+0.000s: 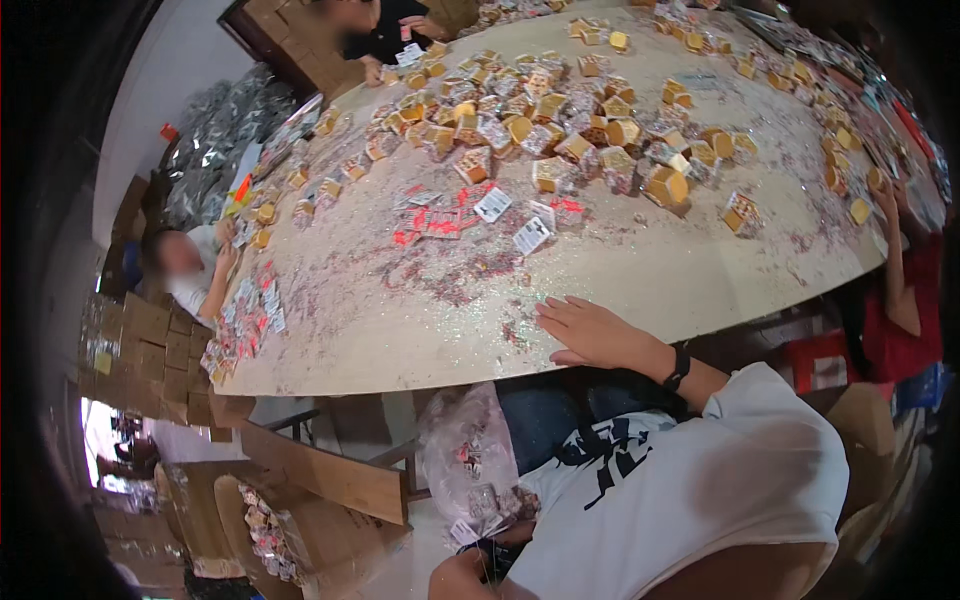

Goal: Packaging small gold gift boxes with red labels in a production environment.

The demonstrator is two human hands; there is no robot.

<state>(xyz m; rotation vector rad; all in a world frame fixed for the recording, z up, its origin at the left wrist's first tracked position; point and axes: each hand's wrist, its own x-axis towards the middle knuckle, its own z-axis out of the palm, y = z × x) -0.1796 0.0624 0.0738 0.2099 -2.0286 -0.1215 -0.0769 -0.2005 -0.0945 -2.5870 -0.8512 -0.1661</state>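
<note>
My right hand (590, 332) lies palm down near the table's edge, fingers stretched out and holding nothing. Pinkish glitter and small scraps (515, 325) are scattered by its fingertips. At the lower edge, my left hand (512, 540) hangs beside a clear plastic bag (465, 425) with several small printed pieces inside. Its fingers are hidden, so its grip cannot be seen. Beyond my right hand lie white printed cards (532, 236) and a loose pile of red-and-white cards (440, 222).
Many gold, house-shaped pieces (668, 187) cover the far part of the wooden table (350, 370). Co-workers sit at the left (200, 265), far side (385, 40) and right (905, 310). An open carton (330, 530) and stacked boxes (150, 345) stand at left.
</note>
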